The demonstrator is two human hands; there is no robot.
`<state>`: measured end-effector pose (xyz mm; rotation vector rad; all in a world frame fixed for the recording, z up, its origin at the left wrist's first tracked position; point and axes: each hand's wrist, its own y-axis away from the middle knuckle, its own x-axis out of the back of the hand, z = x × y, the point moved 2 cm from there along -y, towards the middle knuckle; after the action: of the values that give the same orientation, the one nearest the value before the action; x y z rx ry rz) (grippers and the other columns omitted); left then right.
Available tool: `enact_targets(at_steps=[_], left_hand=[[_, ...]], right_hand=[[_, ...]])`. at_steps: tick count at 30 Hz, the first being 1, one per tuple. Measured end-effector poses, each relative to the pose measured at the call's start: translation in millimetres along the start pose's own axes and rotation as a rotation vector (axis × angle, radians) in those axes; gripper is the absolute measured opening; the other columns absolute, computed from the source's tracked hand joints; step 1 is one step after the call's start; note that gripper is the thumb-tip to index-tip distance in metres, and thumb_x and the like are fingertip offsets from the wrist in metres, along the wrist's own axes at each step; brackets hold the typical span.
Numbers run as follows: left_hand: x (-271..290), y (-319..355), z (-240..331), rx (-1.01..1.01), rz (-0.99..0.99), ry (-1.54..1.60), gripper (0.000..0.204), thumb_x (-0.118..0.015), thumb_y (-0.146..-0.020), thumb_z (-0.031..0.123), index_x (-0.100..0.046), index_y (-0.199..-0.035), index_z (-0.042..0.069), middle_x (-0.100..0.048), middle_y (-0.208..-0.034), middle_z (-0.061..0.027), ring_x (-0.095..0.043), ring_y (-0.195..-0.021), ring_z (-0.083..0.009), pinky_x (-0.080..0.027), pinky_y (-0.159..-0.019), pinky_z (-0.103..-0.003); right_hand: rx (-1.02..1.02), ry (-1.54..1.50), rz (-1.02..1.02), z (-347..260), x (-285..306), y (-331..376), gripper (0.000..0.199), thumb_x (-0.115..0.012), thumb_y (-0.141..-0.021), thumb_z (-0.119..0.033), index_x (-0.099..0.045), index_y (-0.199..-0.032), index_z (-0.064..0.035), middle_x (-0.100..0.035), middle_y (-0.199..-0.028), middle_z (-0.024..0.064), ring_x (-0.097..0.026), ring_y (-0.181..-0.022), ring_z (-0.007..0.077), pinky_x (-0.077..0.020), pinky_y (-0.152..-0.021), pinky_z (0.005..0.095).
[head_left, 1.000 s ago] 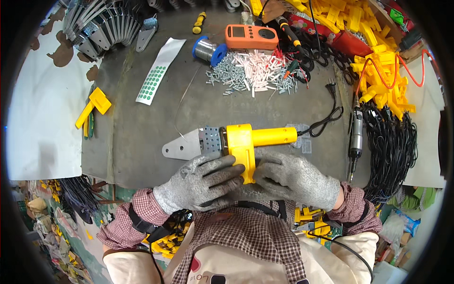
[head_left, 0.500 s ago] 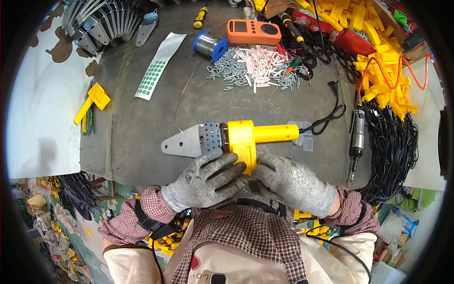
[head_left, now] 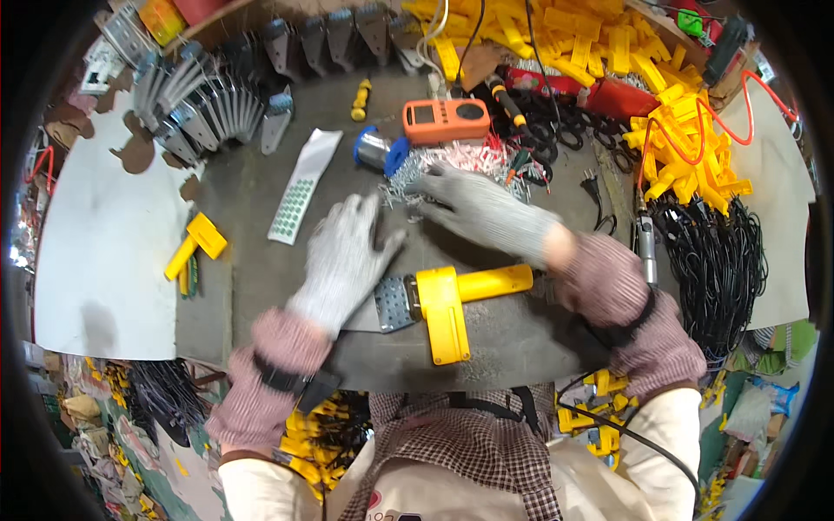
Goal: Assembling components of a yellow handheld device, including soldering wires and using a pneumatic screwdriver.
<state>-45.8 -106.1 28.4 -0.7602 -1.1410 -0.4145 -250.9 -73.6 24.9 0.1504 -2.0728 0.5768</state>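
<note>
A yellow-handled pipe welding iron [head_left: 445, 314] with a perforated metal neck lies on the dark table in front of me. Its grey plate is partly hidden under my left forearm. My left hand [head_left: 345, 247], in a grey knit glove, is stretched out above the plate with fingers apart, holding nothing. My right hand [head_left: 486, 213], also gloved, reaches past the iron to the pile of screws and pale pink sleeves [head_left: 469, 161]. Its fingers look spread at the near left edge of the pile, slightly blurred; nothing shows in them. A blue spool of solder wire [head_left: 380, 151] lies beside the pile.
Behind the pile sits an orange meter [head_left: 446, 120]. A sheet of green stickers [head_left: 304, 187] and a yellow handle part [head_left: 197, 243] lie left. Metal plates [head_left: 208, 113] line the back left. On the right are an air screwdriver [head_left: 646, 247], yellow parts [head_left: 695, 156] and black cords [head_left: 717, 269].
Both hands have let go of the iron's yellow housing and moved forward, the right to the screw pile. The iron now lies slightly turned. The view has shifted, showing more of the back.
</note>
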Motion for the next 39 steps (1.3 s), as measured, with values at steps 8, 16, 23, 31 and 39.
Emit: enact_targets(at_steps=[8, 16, 23, 31, 39], left_hand=[[-65.0, -42.9, -35.5, 0.209, -0.150, 0.372, 0.026, -0.075, -0.084, 0.018, -0.067, -0.102, 0.001, -0.070, -0.091, -0.0232, -0.068, -0.089, -0.0402, -0.053, -0.078, -0.044], [-60.5, -55.4, -29.8, 0.145, -0.039, 0.287, 0.022, -0.068, -0.085, 0.007, -0.059, -0.103, -0.002, -0.067, -0.094, -0.0267, -0.066, -0.094, -0.0445, -0.054, -0.080, -0.048], [-46.3, -45.9, -39.4, 0.061, -0.043, 0.271, 0.022, -0.058, -0.090, 0.007, -0.063, -0.110, 0.003, -0.068, -0.096, -0.0218, -0.065, -0.094, -0.0423, -0.053, -0.083, -0.048], [-33.6, -37.0, 35.6, 0.131, -0.559, 0.849, 0.018, -0.051, -0.096, 0.001, -0.063, -0.110, -0.003, -0.069, -0.105, -0.0121, -0.070, -0.097, -0.0182, -0.055, -0.086, -0.032], [-61.6, -35.1, 89.6, -0.172, -0.729, 0.817, 0.021, -0.062, -0.095, 0.014, -0.065, -0.109, 0.000, -0.070, -0.104, -0.0157, -0.069, -0.098, -0.0260, -0.053, -0.088, -0.035]], right_hand=[[-0.192, 0.084, -0.054, 29.4, -46.2, -44.8, 0.017, -0.059, -0.087, -0.005, -0.069, -0.101, -0.0020, -0.070, -0.096, 0.0228, -0.070, -0.093, 0.0392, -0.0550, -0.083, 0.0469], [-0.211, 0.092, 0.027, 14.9, 3.7, -38.7, 0.017, -0.067, -0.084, -0.010, -0.069, -0.098, -0.0008, -0.069, -0.088, 0.0232, -0.069, -0.084, 0.0390, -0.0551, -0.075, 0.0449], [-0.331, -0.050, 0.004, -56.4, 77.6, 63.8, 0.011, -0.065, -0.083, -0.008, -0.065, -0.092, -0.0018, -0.059, -0.093, 0.0177, -0.062, -0.087, 0.0369, -0.0513, -0.076, 0.0443], [-0.415, -0.101, 0.147, -59.3, 17.7, 148.8, 0.014, -0.068, -0.081, -0.002, -0.066, -0.095, -0.0041, -0.059, -0.097, 0.0148, -0.060, -0.088, 0.0341, -0.0515, -0.079, 0.0408], [-0.415, -0.040, 0.260, -54.6, -2.9, 164.4, 0.023, -0.072, -0.078, -0.004, -0.063, -0.100, -0.0062, -0.060, -0.097, 0.0141, -0.060, -0.093, 0.0352, -0.0509, -0.082, 0.0445]])
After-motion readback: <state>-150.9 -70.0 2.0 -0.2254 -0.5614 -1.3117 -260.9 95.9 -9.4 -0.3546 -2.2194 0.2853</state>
